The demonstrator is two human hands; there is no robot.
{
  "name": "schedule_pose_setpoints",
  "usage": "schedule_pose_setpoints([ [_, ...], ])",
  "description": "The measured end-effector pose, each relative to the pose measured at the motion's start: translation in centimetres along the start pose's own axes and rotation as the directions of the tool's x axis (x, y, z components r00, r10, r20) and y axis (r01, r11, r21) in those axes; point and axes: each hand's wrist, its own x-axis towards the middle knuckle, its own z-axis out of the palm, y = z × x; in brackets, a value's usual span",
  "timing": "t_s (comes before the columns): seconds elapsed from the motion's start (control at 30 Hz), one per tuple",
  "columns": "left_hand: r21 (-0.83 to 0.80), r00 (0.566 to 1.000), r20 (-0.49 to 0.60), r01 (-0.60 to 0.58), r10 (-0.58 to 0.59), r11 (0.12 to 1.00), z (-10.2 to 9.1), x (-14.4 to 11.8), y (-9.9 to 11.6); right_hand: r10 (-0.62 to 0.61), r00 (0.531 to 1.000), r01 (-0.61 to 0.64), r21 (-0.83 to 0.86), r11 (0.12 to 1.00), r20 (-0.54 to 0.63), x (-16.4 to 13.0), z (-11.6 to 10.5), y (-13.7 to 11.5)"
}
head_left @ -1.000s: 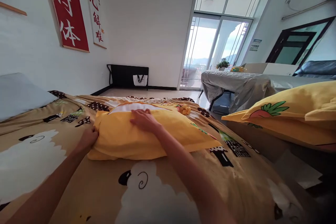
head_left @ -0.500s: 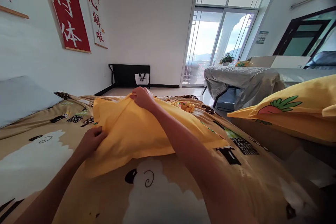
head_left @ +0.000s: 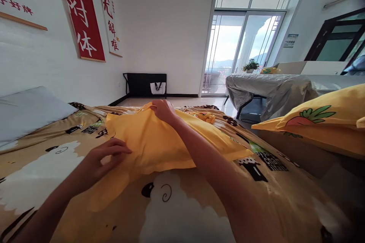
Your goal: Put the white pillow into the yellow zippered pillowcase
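Head view has us over the plain yellow cloth pillowcase (head_left: pixel 154 144), lying mid-bed on the tan sheep-print blanket (head_left: pixel 182 212). Our right hand (head_left: pixel 163 111) pinches its far edge, lifted off the bedding; our left hand (head_left: pixel 101 161) rests on the near corner, fingers spread, not clamped. That loose side could slide and bunch if we tug. A grey pillow (head_left: pixel 31 110) sits left, a carrot-print yellow pillow (head_left: pixel 322 121) right.

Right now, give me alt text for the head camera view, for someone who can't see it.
Two bare hands work a yellow pillowcase on a sheep-print blanket: the right hand pinches its far edge, the left hand touches its near corner. Another yellow pillow sits at right.
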Motion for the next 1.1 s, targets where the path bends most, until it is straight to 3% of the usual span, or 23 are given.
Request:
schedule_pose_setpoints([
  [0.1,0.237,0.982,-0.027,-0.174,0.185,0.956,1.3,-1.2,0.3,0.027,0.998,-0.027,0.007,1.000,-0.051,0.4,-0.8,0.9],
  [0.17,0.378,0.946,-0.101,-0.250,0.308,0.891,2.3,-2.0,-0.3,0.080,0.989,-0.078,0.021,0.997,-0.124,0.5,-1.6,1.6],
  [0.3,0.537,0.828,-0.400,-0.136,0.393,0.832,3.8,-2.3,-1.4,0.196,0.935,-0.181,0.078,0.980,-0.297,0.2,-3.0,2.8],
  [0.37,0.534,0.797,-0.447,-0.127,0.407,0.836,4.0,-2.1,-1.1,0.191,0.937,-0.173,0.088,0.981,-0.291,0.2,-3.7,3.4],
  [0.5,0.534,0.812,-0.369,-0.213,0.453,0.818,3.1,-1.6,1.8,0.084,0.979,-0.076,0.051,0.996,-0.185,0.6,-5.1,4.9],
  [0.6,0.547,0.808,-0.364,-0.218,0.464,0.808,2.1,-1.2,4.3,0.196,0.930,-0.182,0.073,0.981,-0.311,0.4,-4.6,5.1],
  [0.67,0.570,0.804,-0.401,-0.156,0.439,0.807,1.7,-0.6,5.2,0.224,0.928,-0.222,0.039,0.974,-0.299,-0.2,-3.2,4.3],
  [0.73,0.569,0.818,-0.424,-0.093,0.389,0.817,1.6,-0.1,5.4,0.128,0.982,-0.134,-0.035,0.990,-0.137,-0.7,-1.7,3.2],
  [0.8,0.556,0.838,-0.407,-0.087,0.362,0.827,1.8,0.1,5.4,0.064,0.997,-0.066,-0.061,0.996,-0.035,-0.7,-0.8,2.5],
  [0.97,0.569,0.865,-0.320,-0.151,0.386,0.809,1.9,-0.7,6.0,0.270,0.941,-0.276,-0.004,0.961,-0.203,0.6,-0.9,2.2],
  [1.1,0.578,0.877,-0.296,-0.151,0.379,0.802,2.2,-0.6,6.2,0.223,0.973,-0.224,-0.009,0.974,-0.063,0.3,-0.2,2.6],
])
